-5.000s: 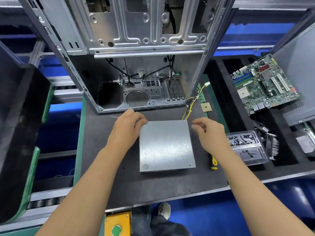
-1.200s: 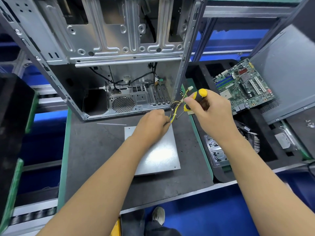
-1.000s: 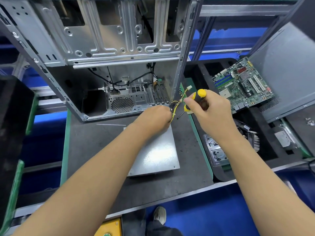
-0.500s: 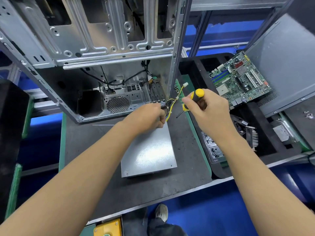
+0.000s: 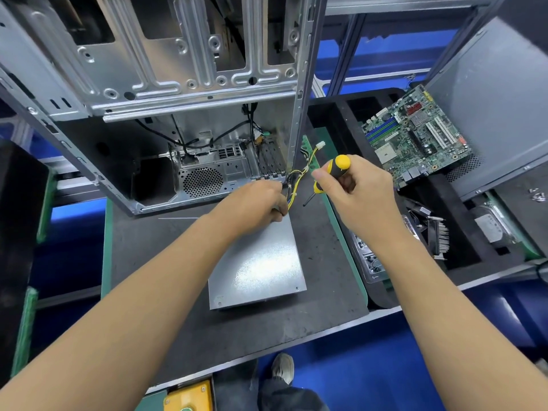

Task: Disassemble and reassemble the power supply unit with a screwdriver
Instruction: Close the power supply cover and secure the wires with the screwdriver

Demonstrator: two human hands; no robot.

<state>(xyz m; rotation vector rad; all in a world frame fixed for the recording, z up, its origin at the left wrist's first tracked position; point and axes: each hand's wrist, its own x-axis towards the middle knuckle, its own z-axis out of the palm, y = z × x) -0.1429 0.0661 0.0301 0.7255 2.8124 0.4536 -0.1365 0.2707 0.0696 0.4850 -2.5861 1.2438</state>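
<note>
Steadiness is advised: the flat grey metal power supply unit [image 5: 258, 262] (centre frame) is pinned by the curled left hand [image 5: 255, 203] while the yellow-and-black screwdriver [image 5: 332, 173] is gripped by the right hand [image 5: 355, 197].

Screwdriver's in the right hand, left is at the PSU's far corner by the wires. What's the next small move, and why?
Probably lower the screwdriver tip to that corner of the power supply unit: the right hand holds it above the mat, while the left hand steadies the corner beside the wires.
</note>
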